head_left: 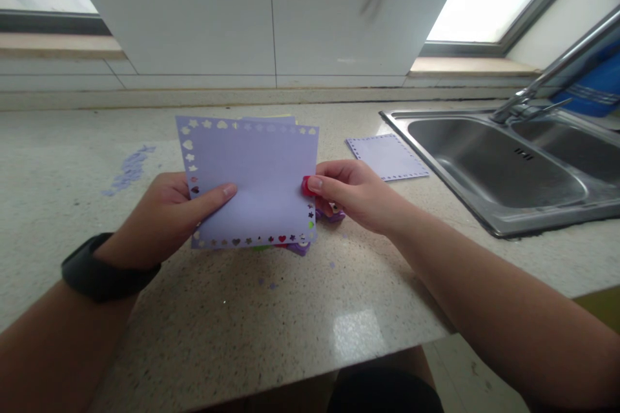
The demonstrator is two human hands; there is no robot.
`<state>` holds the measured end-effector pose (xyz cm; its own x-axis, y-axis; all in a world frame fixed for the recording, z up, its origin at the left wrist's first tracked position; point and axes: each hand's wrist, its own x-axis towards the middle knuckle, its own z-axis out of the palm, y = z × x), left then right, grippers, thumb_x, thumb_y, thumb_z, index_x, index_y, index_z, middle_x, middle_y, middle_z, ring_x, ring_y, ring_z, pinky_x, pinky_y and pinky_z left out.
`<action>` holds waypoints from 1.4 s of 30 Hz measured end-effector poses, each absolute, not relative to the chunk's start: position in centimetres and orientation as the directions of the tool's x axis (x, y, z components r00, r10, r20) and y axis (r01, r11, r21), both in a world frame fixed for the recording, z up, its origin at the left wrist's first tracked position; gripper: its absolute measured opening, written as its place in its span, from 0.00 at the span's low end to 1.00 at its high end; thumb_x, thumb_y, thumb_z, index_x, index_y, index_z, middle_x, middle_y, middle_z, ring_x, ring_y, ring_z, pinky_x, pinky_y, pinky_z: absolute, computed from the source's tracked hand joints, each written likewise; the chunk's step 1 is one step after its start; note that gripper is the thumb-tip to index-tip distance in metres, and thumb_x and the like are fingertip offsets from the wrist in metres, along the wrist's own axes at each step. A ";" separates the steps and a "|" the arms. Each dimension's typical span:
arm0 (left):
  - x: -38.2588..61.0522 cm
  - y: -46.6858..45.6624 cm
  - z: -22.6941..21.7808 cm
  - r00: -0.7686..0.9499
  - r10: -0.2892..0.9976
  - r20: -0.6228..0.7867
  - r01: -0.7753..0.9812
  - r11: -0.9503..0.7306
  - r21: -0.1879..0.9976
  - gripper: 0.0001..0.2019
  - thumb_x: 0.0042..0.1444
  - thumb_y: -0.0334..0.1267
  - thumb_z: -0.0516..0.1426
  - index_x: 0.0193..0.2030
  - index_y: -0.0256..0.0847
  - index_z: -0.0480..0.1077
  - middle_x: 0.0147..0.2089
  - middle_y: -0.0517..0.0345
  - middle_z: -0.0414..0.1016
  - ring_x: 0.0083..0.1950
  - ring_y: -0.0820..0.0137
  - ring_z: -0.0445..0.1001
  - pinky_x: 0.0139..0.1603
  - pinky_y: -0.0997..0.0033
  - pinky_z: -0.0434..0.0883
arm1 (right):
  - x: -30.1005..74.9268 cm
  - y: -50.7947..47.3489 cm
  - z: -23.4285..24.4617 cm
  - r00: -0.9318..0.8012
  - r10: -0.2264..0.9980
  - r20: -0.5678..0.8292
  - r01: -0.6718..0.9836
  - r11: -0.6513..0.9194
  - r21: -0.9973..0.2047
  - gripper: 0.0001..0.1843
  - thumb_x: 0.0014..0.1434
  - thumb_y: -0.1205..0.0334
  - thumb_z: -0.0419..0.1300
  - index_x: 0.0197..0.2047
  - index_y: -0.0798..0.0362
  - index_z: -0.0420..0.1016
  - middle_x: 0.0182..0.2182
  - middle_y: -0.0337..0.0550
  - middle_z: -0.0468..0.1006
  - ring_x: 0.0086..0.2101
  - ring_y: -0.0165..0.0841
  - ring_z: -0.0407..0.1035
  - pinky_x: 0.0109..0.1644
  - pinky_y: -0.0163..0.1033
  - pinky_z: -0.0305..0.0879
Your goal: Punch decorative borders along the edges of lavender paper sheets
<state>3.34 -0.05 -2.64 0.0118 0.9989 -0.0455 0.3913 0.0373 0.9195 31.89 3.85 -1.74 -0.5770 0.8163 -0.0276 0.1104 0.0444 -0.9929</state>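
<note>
My left hand (pixel 167 216) pinches the left edge of a lilac paper sheet (pixel 252 181), thumb lying on its face. The sheet has small shapes punched out along its top, left and bottom borders and along the lower part of its right edge. My right hand (pixel 356 193) grips a small red craft punch (pixel 307 186) clamped on the sheet's right edge. More punches, purple and green, lie partly hidden under the sheet (pixel 303 246). Another lilac sheet peeks out behind the top edge.
A second lilac sheet with a punched border (pixel 387 156) lies flat beside the steel sink (pixel 498 168) and tap (pixel 542 80). Purple paper scraps (pixel 130 168) lie at the left of the stone counter (pixel 271 310). A tiled wall and windows stand behind.
</note>
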 end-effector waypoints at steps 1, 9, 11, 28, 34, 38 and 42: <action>3.3 0.0 -2.7 0.013 0.999 -0.044 0.394 0.035 0.918 0.10 0.54 0.49 0.65 0.34 0.45 0.80 0.33 0.57 0.84 0.26 0.67 0.77 0.22 0.73 0.74 | 31.9 3.8 -1.7 -0.578 0.815 -0.028 0.113 0.046 -0.993 0.20 0.65 0.48 0.62 0.30 0.55 0.71 0.20 0.35 0.67 0.21 0.25 0.58 0.22 0.34 0.49; 3.4 0.0 -2.6 0.025 0.999 -0.032 0.415 0.019 0.910 0.11 0.55 0.49 0.65 0.35 0.44 0.80 0.34 0.57 0.84 0.27 0.67 0.77 0.22 0.74 0.74 | 31.9 3.8 -1.6 -0.580 0.814 -0.013 0.123 0.072 -0.990 0.20 0.67 0.49 0.61 0.29 0.55 0.71 0.20 0.35 0.67 0.22 0.25 0.58 0.23 0.34 0.49; 3.4 0.1 -2.6 0.026 0.999 -0.034 0.416 0.020 0.909 0.10 0.55 0.49 0.65 0.35 0.44 0.80 0.34 0.57 0.84 0.27 0.68 0.77 0.22 0.74 0.74 | 31.9 3.8 -1.7 -0.581 0.813 -0.020 0.128 0.067 -0.990 0.20 0.67 0.48 0.60 0.30 0.55 0.71 0.20 0.35 0.66 0.21 0.25 0.58 0.22 0.34 0.49; 3.4 0.0 -2.8 0.022 0.999 -0.028 0.401 0.017 0.916 0.11 0.55 0.51 0.65 0.31 0.47 0.80 0.32 0.61 0.82 0.27 0.72 0.74 0.23 0.78 0.72 | 31.8 3.7 -1.3 -0.588 0.809 0.007 0.154 0.120 -0.981 0.19 0.68 0.50 0.59 0.30 0.54 0.69 0.21 0.35 0.65 0.22 0.25 0.58 0.24 0.34 0.50; 3.3 0.0 -2.8 0.019 0.999 -0.036 0.403 0.026 0.915 0.10 0.55 0.50 0.65 0.33 0.47 0.80 0.34 0.61 0.83 0.29 0.71 0.76 0.26 0.78 0.74 | 31.4 3.3 -1.0 -0.568 0.823 -0.003 0.188 0.126 -0.974 0.20 0.69 0.52 0.58 0.28 0.53 0.66 0.20 0.34 0.63 0.22 0.26 0.56 0.24 0.35 0.50; 3.0 0.1 -2.9 0.024 0.999 -0.039 0.376 0.027 0.926 0.10 0.55 0.49 0.66 0.32 0.46 0.80 0.34 0.61 0.83 0.29 0.71 0.76 0.25 0.78 0.73 | 31.3 3.3 -1.1 -0.560 0.829 -0.001 0.204 0.137 -0.969 0.19 0.69 0.53 0.58 0.28 0.53 0.66 0.21 0.34 0.63 0.23 0.26 0.56 0.25 0.36 0.51; 2.5 0.1 -3.0 0.068 0.998 -0.015 0.363 -0.010 0.932 0.10 0.55 0.49 0.65 0.37 0.46 0.80 0.35 0.61 0.83 0.29 0.71 0.76 0.26 0.77 0.74 | 31.3 3.5 -1.4 -0.552 0.834 0.020 0.188 0.147 -0.971 0.16 0.68 0.54 0.58 0.31 0.54 0.69 0.24 0.35 0.64 0.25 0.27 0.58 0.27 0.36 0.53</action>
